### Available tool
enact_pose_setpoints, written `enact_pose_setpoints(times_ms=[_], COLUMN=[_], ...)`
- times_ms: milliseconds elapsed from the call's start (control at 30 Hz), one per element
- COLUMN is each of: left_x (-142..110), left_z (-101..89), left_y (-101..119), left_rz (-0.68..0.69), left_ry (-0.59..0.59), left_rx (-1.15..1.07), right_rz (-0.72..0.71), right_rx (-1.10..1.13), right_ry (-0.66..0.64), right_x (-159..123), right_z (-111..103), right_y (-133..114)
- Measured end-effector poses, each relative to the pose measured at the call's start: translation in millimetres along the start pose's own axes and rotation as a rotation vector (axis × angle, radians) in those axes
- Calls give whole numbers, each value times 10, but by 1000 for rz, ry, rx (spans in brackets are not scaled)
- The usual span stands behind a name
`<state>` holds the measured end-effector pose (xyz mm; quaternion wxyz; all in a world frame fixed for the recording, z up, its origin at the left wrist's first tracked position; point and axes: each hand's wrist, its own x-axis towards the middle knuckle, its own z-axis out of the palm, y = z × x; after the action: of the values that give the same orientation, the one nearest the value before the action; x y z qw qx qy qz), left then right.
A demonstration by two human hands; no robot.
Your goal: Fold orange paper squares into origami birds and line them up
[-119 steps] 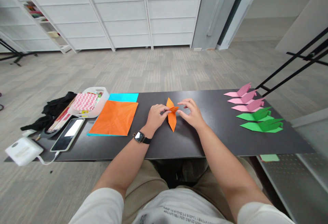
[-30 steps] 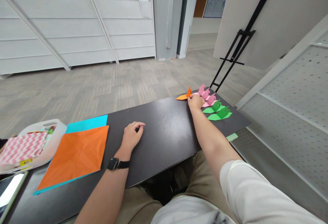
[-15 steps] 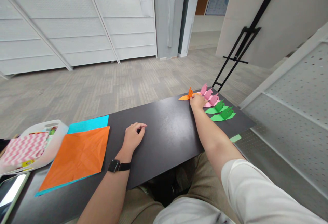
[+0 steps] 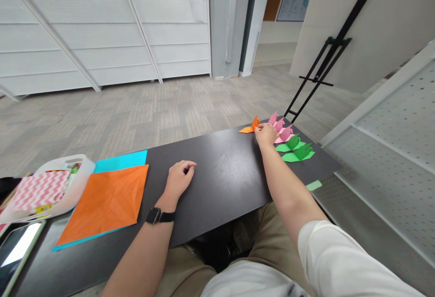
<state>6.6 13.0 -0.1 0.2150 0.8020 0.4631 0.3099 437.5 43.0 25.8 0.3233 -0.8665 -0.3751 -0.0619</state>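
Since four seconds ago, an orange paper bird [image 4: 252, 127] has travelled from mid-table, in front of the person, to the far right part of the black table [image 4: 217, 174], just short of its far edge. It sits left of three pink birds [image 4: 286, 133], partly covered by the right hand [image 4: 267, 134], whose fingertips are at its near side; I cannot tell whether they are pinching it or have let go. Two green birds [image 4: 302, 153] stand nearer the person, close to the right end. Beyond that end rise a black stand [image 4: 317, 78] and a perforated panel [image 4: 401, 120].

Well apart, the left hand [image 4: 178, 180] rests loosely curled and released on the tabletop. Between the two hands stretches a wide run of bare surface, reaching from the far edge to the near one above the lap. On the left, an orange sheet [image 4: 105, 202] over blue paper [image 4: 122, 161] and a white basket [image 4: 84, 170] crowd together, with a phone [image 4: 16, 251] below the basket
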Motion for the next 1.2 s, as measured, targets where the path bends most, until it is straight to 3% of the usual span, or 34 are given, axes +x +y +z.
enact_pose_setpoints(times_ms=[133, 267, 400, 500, 600, 767, 867, 967, 1067, 1200], left_x=[-8, -19, -39, -60, -85, -119, -157, -301, -641, -1365], left_z=[-4, -12, -11, -7, -14, -133, -352, -713, -1194, -1934], left_y=[18, 37, 31, 25, 44, 182, 276, 249, 18, -483], left_rz=[-3, 0, 1, -9, 4, -22, -85, -187, -319, -564], left_ry=[78, 119, 134, 134, 134, 258, 354, 368, 325, 366], left_rx=[-81, -119, -148, -166, -167, -176, -229, -282, -180, 85], right_rz=[-201, -417, -501, -556, -572, -547, -538, -527, -497, -491], right_rx=[287, 597, 742, 744, 755, 763, 749, 736, 727, 725], right_ry=[19, -55, -310, -436, -436, -370, -372, -400, -421, -446], right_x=[-257, -864, -1546, -1829, -1874, -1779, -1763, -1767, -1771, -1769], right_z=[-308, -495, -269, 23, 196, 219, 219, 238, 259, 274], right_y=[-339, -788, -1040, -1059, -1013, -951, -937, -928, -925, -930])
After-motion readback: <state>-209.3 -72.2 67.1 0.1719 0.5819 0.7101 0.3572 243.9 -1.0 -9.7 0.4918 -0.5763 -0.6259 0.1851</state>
